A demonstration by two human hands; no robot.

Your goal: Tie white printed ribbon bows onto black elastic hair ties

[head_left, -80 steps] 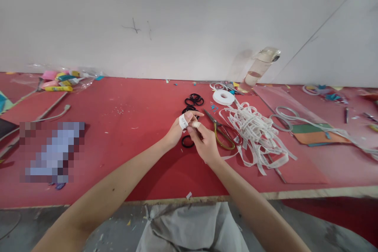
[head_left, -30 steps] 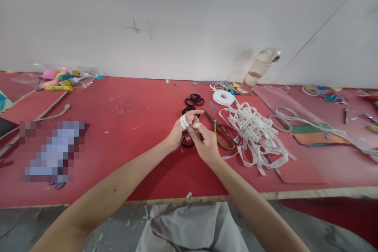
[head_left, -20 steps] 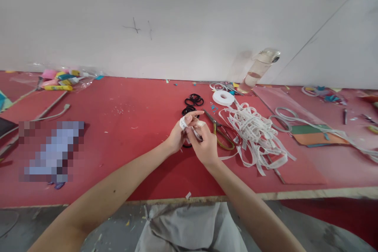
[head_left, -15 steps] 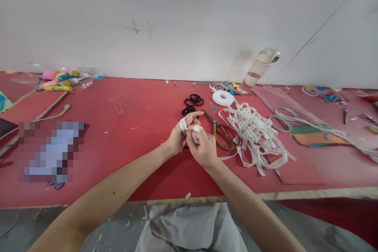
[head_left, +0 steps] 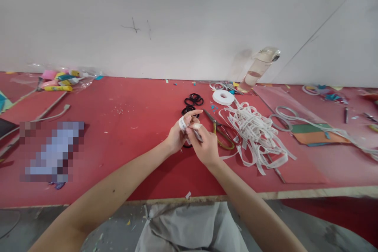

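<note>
My left hand [head_left: 176, 137] is curled, index finger stretched toward the scissors, with a white printed ribbon [head_left: 182, 124] looped over it near the thumb. My right hand [head_left: 206, 145] meets it, fingers pinched at the ribbon's end; a pale wrap or ribbon piece shows at its fingertips. Part of a black elastic band shows below the joined hands. Just beyond the hands lie more black elastic bands [head_left: 194, 99]. To the right are scissors [head_left: 223, 139] with yellow and red handles, blades pointing away. What lies between the fingers is partly hidden.
A tangled heap of printed ribbon [head_left: 254, 126] lies right of the scissors, behind it a white ribbon roll [head_left: 223, 97] and a clear bottle [head_left: 256, 70]. Left stand a blurred-out flat object [head_left: 56, 147], a cable [head_left: 56, 116] and a bag of coloured items [head_left: 60, 78]. A pale wall borders the red table.
The hands stay together with small finger shifts. The right hand has turned slightly, and more of the black band below the hands shows.
</note>
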